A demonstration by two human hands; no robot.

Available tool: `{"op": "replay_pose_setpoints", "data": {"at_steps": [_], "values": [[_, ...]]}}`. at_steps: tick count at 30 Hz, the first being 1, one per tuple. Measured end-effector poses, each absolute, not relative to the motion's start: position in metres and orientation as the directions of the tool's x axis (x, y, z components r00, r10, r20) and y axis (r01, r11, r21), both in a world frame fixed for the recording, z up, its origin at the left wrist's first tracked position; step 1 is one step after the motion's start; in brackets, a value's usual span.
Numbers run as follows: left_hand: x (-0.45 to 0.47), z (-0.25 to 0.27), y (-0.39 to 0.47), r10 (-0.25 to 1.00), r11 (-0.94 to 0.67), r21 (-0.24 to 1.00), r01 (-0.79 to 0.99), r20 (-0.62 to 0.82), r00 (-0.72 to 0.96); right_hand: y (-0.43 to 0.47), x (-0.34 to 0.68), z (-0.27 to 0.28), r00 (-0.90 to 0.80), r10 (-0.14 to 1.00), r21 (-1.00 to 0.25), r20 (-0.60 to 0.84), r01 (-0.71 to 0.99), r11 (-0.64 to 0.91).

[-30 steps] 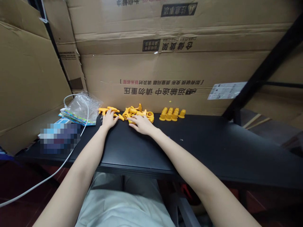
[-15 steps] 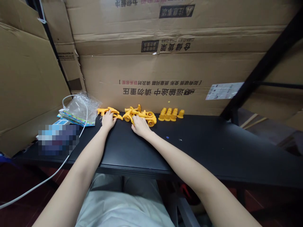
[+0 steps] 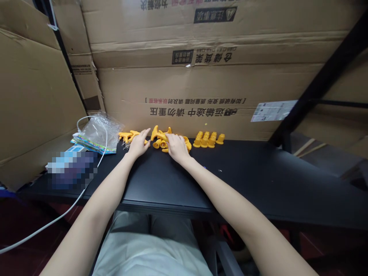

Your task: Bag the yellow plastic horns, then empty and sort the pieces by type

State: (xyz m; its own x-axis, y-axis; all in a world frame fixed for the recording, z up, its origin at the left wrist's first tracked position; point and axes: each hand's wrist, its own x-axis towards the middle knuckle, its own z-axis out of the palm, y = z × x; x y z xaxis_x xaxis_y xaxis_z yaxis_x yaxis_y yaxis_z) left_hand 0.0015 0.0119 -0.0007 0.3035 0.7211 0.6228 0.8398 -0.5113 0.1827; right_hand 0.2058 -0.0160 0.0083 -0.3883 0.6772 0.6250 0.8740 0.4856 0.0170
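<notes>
My left hand (image 3: 138, 144) rests over the left group of yellow T-shaped plastic handles (image 3: 125, 136), its fingers stretched forward. Thin silvery strands or chains (image 3: 125, 145) lie beside those handles. My right hand (image 3: 177, 148) is at the middle pile, its fingers bent down onto a yellow plastic piece (image 3: 162, 136); the palm hides part of the pile. Just left of its fingers, a yellow T-shaped handle (image 3: 154, 133) stands up and round yellow cups (image 3: 156, 144) lie on their sides. Several yellow cups (image 3: 204, 140) stand upside down in rows to the right.
The black tabletop (image 3: 244, 180) backs onto a cardboard wall (image 3: 184, 84). A clear plastic bag (image 3: 99, 130) over colourful packaging, a blurred-out item (image 3: 73, 168) and a white cable (image 3: 100, 163) lie at the left. A black metal post (image 3: 319, 76) slants up at the right.
My left hand has shifted right and its fingers have straightened. My right hand has moved slightly right over the middle pile, whose pieces now lie differently, with a handle standing up.
</notes>
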Motion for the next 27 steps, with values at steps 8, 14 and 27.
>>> {"op": "replay_pose_setpoints", "data": {"at_steps": [8, 14, 27], "values": [[0.024, 0.015, -0.008, 0.751, -0.401, 0.149, 0.904, 0.618, 0.232, -0.009, 0.218, 0.016, -0.517, 0.547, 0.096, 0.658, 0.778, 0.621], [0.023, 0.018, -0.009, 0.749, -0.4, 0.105, 0.91, 0.611, 0.258, -0.01, 0.217, 0.017, -0.49, 0.653, 0.059, 0.578, 0.822, 0.566], [0.026, 0.014, -0.008, 0.748, -0.45, 0.143, 0.882, 0.599, 0.285, -0.011, 0.222, 0.02, -0.508, 0.656, 0.134, 0.559, 0.836, 0.532]]}}
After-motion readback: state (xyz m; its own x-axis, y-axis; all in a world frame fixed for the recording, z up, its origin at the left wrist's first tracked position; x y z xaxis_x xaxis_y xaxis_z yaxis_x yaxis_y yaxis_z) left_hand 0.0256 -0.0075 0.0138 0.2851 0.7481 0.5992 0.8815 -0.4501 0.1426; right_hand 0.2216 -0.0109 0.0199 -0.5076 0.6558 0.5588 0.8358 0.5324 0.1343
